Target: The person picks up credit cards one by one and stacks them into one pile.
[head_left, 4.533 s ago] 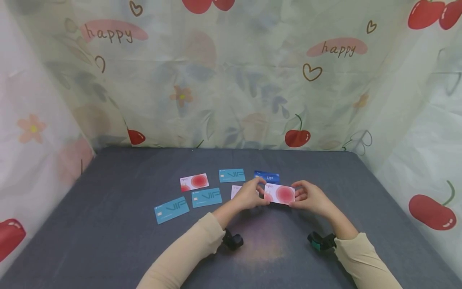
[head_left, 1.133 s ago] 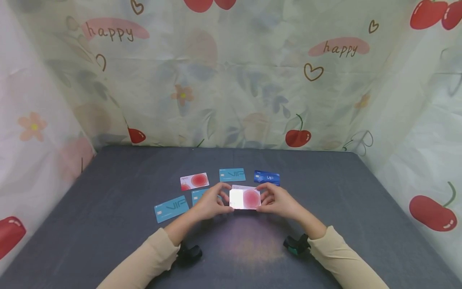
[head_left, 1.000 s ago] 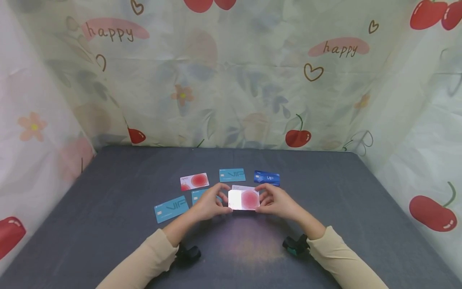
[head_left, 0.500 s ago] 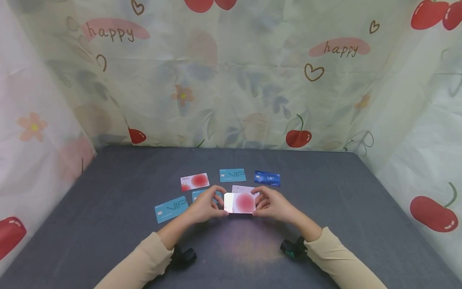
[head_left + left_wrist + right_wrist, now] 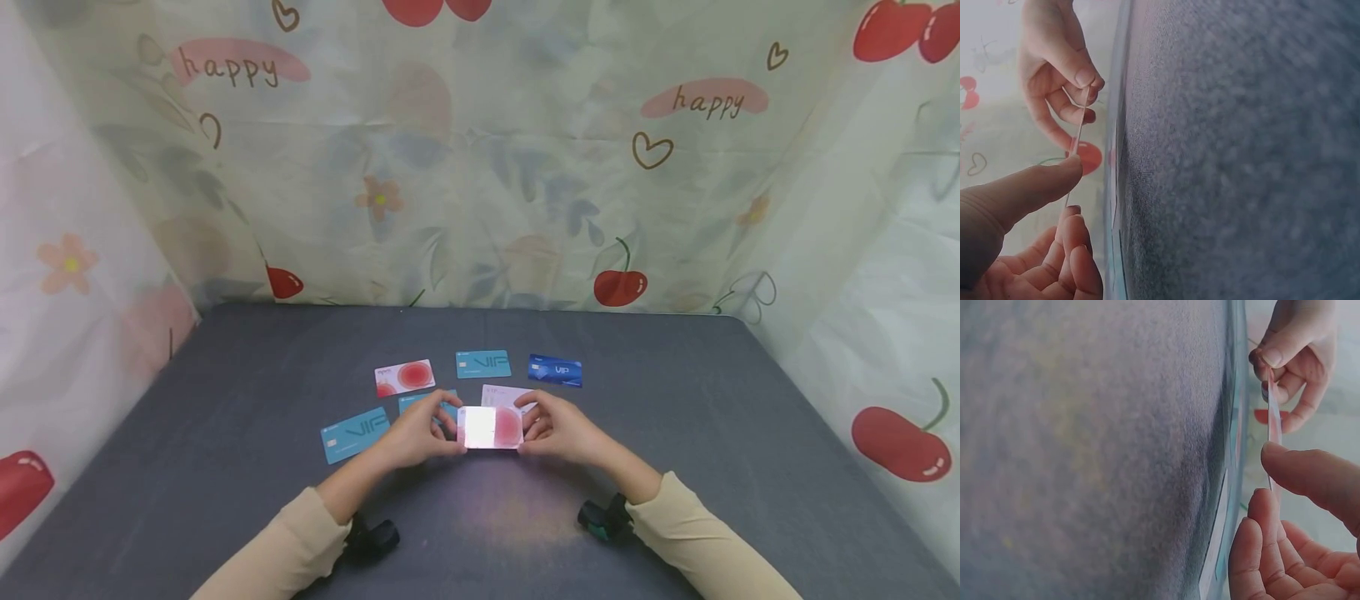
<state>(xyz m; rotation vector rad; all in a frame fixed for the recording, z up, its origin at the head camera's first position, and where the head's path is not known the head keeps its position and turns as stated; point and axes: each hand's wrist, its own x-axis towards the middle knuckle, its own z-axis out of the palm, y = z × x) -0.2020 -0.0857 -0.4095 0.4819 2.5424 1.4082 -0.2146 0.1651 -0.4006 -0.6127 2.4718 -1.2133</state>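
A pink card [image 5: 508, 427] with a red circle is held up between both hands, its left half washed out by glare. My left hand [image 5: 416, 432] pinches its left edge between thumb and fingers. My right hand [image 5: 562, 429] pinches the right edge in the same way. Both wrist views show the card edge-on, raised off the table; the left wrist view has its thin edge [image 5: 1080, 125] between the two hands. Just behind it lies a pale pink card [image 5: 498, 395], partly covered. A teal card [image 5: 417, 401] is partly hidden behind my left hand.
On the dark grey table [image 5: 675, 400] lie a teal card [image 5: 356, 435] at the left, a pink card [image 5: 405, 377], another teal card [image 5: 483, 364] and a dark blue VIP card [image 5: 555, 370] along the back. A patterned curtain [image 5: 480, 167] stands behind the table.
Both hands have brought the pink card left and toward the person, from in front of the blue card to in front of the pale pink one. The glare on it has shifted.
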